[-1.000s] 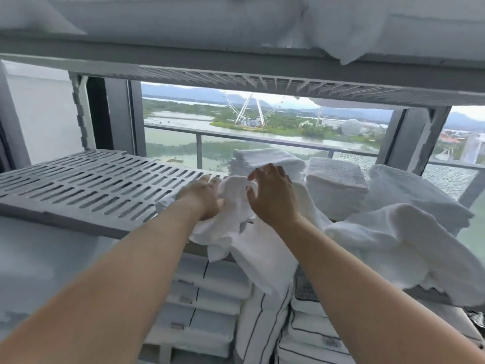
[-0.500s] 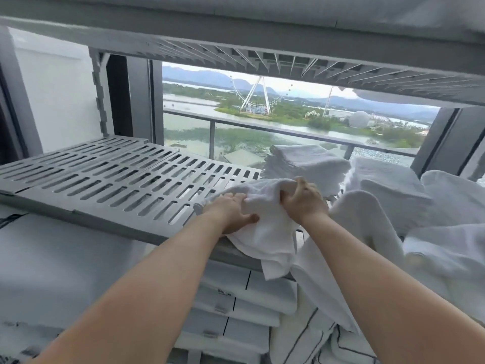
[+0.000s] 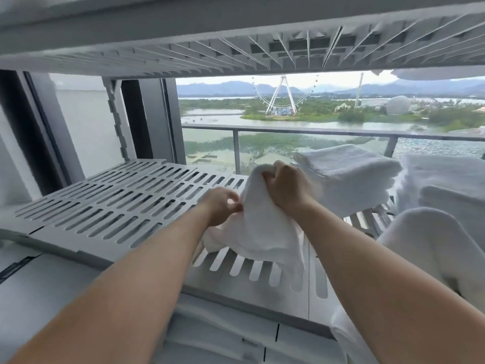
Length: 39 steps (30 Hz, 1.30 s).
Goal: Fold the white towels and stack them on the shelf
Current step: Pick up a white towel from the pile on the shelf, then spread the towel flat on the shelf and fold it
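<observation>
A crumpled white towel (image 3: 258, 227) hangs above the slotted grey shelf (image 3: 112, 206), held in both hands. My right hand (image 3: 287, 189) grips its bunched top edge in a fist. Lower and to the left, my left hand (image 3: 221, 206) pinches the towel's left edge. The towel's lower part drapes onto the shelf slats near the front edge. Behind my right hand stands a stack of folded white towels (image 3: 349, 174) on the same shelf.
More folded towels (image 3: 446, 185) and a loose white heap (image 3: 433, 245) fill the shelf's right side. Another slotted shelf (image 3: 236, 43) sits close overhead. Packed white linen (image 3: 223, 334) lies on the level below. A window and balcony rail (image 3: 315, 132) lie behind.
The towel has been lifted higher off the shelf, my right hand now raised in a fist above my left. The view has moved closer and looks further up.
</observation>
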Each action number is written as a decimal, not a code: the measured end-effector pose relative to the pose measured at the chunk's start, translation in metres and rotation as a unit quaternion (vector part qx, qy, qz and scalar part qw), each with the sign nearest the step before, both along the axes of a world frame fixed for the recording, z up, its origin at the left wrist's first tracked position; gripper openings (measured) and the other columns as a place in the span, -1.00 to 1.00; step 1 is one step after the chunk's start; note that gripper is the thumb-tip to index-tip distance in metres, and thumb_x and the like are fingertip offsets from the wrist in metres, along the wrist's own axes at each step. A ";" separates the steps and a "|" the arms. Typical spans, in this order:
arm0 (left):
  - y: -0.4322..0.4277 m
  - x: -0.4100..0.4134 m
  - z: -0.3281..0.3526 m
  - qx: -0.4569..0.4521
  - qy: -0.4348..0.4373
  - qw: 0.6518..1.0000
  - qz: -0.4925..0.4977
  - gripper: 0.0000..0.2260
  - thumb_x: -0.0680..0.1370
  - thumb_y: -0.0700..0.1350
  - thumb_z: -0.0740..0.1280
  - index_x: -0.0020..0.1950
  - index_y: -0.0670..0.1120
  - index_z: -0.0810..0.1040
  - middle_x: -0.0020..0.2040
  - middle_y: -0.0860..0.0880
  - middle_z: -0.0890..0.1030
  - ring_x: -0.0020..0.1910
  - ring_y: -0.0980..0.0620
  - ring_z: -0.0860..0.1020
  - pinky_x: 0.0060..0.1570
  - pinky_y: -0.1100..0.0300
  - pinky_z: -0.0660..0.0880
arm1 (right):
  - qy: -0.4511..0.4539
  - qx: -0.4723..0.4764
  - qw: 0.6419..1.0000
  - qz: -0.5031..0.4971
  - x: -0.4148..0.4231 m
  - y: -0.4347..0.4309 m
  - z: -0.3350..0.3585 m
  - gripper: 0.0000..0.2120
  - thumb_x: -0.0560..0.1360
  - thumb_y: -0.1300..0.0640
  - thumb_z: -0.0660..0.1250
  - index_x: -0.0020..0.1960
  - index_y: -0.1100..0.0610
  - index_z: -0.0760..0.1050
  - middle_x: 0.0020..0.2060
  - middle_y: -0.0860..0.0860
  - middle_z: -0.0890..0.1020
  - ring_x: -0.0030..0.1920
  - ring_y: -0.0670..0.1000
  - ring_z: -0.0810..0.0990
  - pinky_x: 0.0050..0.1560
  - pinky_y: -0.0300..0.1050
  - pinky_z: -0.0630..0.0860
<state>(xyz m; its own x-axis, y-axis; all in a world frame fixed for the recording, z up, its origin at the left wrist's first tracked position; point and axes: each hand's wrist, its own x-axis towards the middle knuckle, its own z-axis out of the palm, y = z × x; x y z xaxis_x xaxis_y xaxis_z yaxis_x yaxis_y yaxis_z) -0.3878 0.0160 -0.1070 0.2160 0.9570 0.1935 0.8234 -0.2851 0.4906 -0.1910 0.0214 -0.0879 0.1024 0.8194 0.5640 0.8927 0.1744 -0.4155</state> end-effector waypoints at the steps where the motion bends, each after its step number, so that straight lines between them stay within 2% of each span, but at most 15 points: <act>1: 0.006 -0.007 0.003 0.001 -0.014 1.000 0.013 -0.91 0.59 0.03 0.42 -0.05 0.05 0.63 0.08 0.00 0.65 0.07 -0.01 0.57 -0.02 0.15 0.48 | 0.013 0.004 1.000 0.009 -0.003 0.006 0.002 -0.76 0.55 -0.12 0.16 -0.05 0.02 0.47 -0.10 0.09 0.66 -0.07 0.16 0.61 -0.20 -0.07 0.35; 4: 0.021 -0.027 0.009 0.005 -0.066 0.997 0.038 -0.82 0.62 -0.04 0.34 -0.19 0.05 0.52 -0.12 0.02 0.59 -0.13 0.01 0.51 -0.29 0.23 0.34 | 0.025 0.017 0.999 0.023 -0.017 0.021 0.012 -0.77 0.51 -0.11 0.18 -0.10 0.04 0.46 -0.18 0.08 0.63 -0.16 0.14 0.54 -0.22 -0.06 0.39; 6: 0.028 -0.041 0.013 0.009 -0.099 0.994 0.048 -0.83 0.64 -0.09 0.27 -0.15 -0.04 0.53 -0.21 0.00 0.55 -0.19 -0.02 0.46 -0.32 0.17 0.33 | 0.025 0.019 0.999 0.035 -0.028 0.030 0.018 -0.77 0.49 -0.13 0.20 -0.15 0.03 0.43 -0.27 0.03 0.55 -0.23 0.11 0.46 -0.24 -0.08 0.34; 9: 0.039 -0.065 0.019 0.013 -0.134 0.989 0.057 -0.82 0.66 -0.09 0.23 -0.02 -0.14 0.55 -0.19 -0.05 0.55 -0.20 -0.02 0.46 -0.27 0.12 0.35 | 0.030 0.021 0.998 0.048 -0.046 0.038 0.021 -0.74 0.46 -0.17 0.21 -0.21 0.02 0.39 -0.33 -0.02 0.51 -0.27 0.11 0.45 -0.30 -0.10 0.27; 16: 0.061 -0.132 0.032 0.019 -0.214 0.976 0.025 -0.78 0.67 0.04 0.23 -0.09 0.00 0.56 -0.27 0.02 0.57 -0.31 0.05 0.47 -0.34 0.18 0.35 | 0.032 0.042 0.997 0.058 -0.097 0.043 0.026 -0.69 0.49 -0.14 0.24 -0.32 0.01 0.32 -0.34 -0.01 0.54 -0.25 0.12 0.52 -0.27 -0.11 0.29; 23: 0.073 -0.199 0.046 -0.161 -0.271 0.946 -0.071 -0.80 0.67 -0.07 0.30 -0.10 -0.06 0.64 -0.19 -0.11 0.65 -0.31 0.00 0.58 -0.34 0.16 0.52 | -0.001 0.022 1.000 0.017 -0.158 0.038 0.044 -0.57 0.53 -0.16 0.26 -0.41 0.02 0.29 -0.46 -0.08 0.41 -0.29 0.07 0.46 -0.25 -0.14 0.26; 26: 0.073 -0.226 0.054 -0.317 -0.231 0.910 -0.138 -0.83 0.63 -0.24 0.29 -0.06 -0.12 0.67 -0.10 -0.16 0.69 -0.23 -0.07 0.68 -0.28 0.10 0.62 | 0.010 -0.026 0.999 0.015 -0.176 0.035 0.052 -0.46 0.50 -0.21 0.30 -0.49 0.07 0.25 -0.54 -0.08 0.34 -0.40 0.03 0.37 -0.37 -0.12 0.22; 28: 0.072 -0.243 0.064 -0.403 -0.186 0.882 -0.162 -0.86 0.60 -0.23 0.32 0.04 -0.13 0.68 0.01 -0.17 0.70 -0.05 -0.13 0.69 -0.08 0.03 0.62 | 0.007 -0.050 0.998 0.031 -0.183 0.031 0.062 -0.41 0.49 -0.18 0.35 -0.52 0.13 0.23 -0.59 -0.07 0.29 -0.48 -0.01 0.29 -0.40 -0.10 0.22; 30: 0.072 -0.255 0.075 -0.447 -0.141 0.868 -0.161 -0.84 0.47 -0.15 0.41 0.04 -0.12 0.65 -0.05 -0.13 0.70 -0.10 -0.08 0.68 -0.11 0.10 0.59 | 0.010 -0.067 0.996 0.050 -0.186 0.027 0.073 -0.40 0.50 -0.18 0.36 -0.52 0.14 0.24 -0.62 -0.07 0.27 -0.52 -0.04 0.27 -0.39 -0.08 0.24; 32: 0.075 -0.261 0.081 -0.427 -0.078 0.893 -0.117 -0.76 0.39 -0.09 0.44 0.01 -0.14 0.58 -0.19 -0.07 0.65 -0.26 -0.02 0.64 -0.27 0.20 0.55 | -0.024 -0.050 0.998 0.033 -0.191 0.027 0.081 -0.45 0.53 -0.23 0.30 -0.49 0.10 0.39 -0.59 -0.08 0.41 -0.49 -0.06 0.39 -0.34 -0.09 0.32; 33: 0.078 -0.262 0.080 -0.381 -0.044 0.919 -0.089 -0.80 0.43 -0.08 0.44 -0.01 -0.13 0.59 -0.19 -0.05 0.66 -0.27 0.00 0.64 -0.30 0.20 0.57 | -0.069 -0.033 0.997 -0.002 -0.194 0.029 0.079 -0.52 0.55 -0.26 0.24 -0.38 0.05 0.49 -0.47 -0.07 0.54 -0.37 -0.03 0.51 -0.26 -0.07 0.39; 34: 0.084 -0.263 0.075 -0.309 -0.003 0.949 -0.057 -0.86 0.50 -0.09 0.43 0.00 -0.11 0.63 -0.11 -0.06 0.69 -0.18 -0.02 0.67 -0.22 0.14 0.62 | -0.121 -0.020 0.991 -0.051 -0.198 0.031 0.073 -0.60 0.57 -0.26 0.19 -0.19 0.01 0.57 -0.28 0.00 0.64 -0.19 0.05 0.60 -0.16 -0.05 0.45; 36: 0.098 -0.265 0.056 -0.129 0.069 0.989 0.022 -0.81 0.59 -0.14 0.34 0.15 -0.07 0.67 0.13 -0.08 0.69 0.09 -0.09 0.64 0.13 0.00 0.60 | -0.187 -0.009 0.976 -0.111 -0.206 0.035 0.049 -0.64 0.61 -0.20 0.15 0.15 0.04 0.52 0.00 0.12 0.66 0.03 0.17 0.62 -0.02 -0.01 0.49; 37: 0.102 -0.266 0.047 -0.063 0.064 0.994 0.059 -0.77 0.60 -0.16 0.29 0.21 -0.05 0.65 0.19 -0.08 0.66 0.15 -0.10 0.60 0.22 -0.02 0.55 | -0.192 -0.019 0.975 -0.108 -0.209 0.037 0.034 -0.65 0.62 -0.16 0.15 0.22 0.06 0.48 0.06 0.14 0.64 0.07 0.19 0.61 0.00 -0.01 0.49; 39: 0.103 -0.267 0.037 -0.032 0.004 0.998 0.061 -0.77 0.63 -0.10 0.24 0.23 -0.03 0.60 0.21 -0.07 0.63 0.16 -0.09 0.56 0.25 -0.04 0.51 | -0.186 -0.060 0.977 -0.083 -0.212 0.043 0.006 -0.68 0.62 -0.11 0.18 0.23 0.06 0.47 0.10 0.14 0.62 0.10 0.19 0.60 0.06 0.01 0.49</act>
<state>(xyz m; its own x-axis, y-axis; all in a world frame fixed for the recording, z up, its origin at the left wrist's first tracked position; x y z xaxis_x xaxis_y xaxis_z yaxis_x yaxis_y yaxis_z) -0.6553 0.1187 -0.0699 0.0981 0.9866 0.1304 0.8544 -0.1507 0.4972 -0.4029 0.0641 -0.0815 0.0448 0.8711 0.4890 0.9978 -0.0149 -0.0648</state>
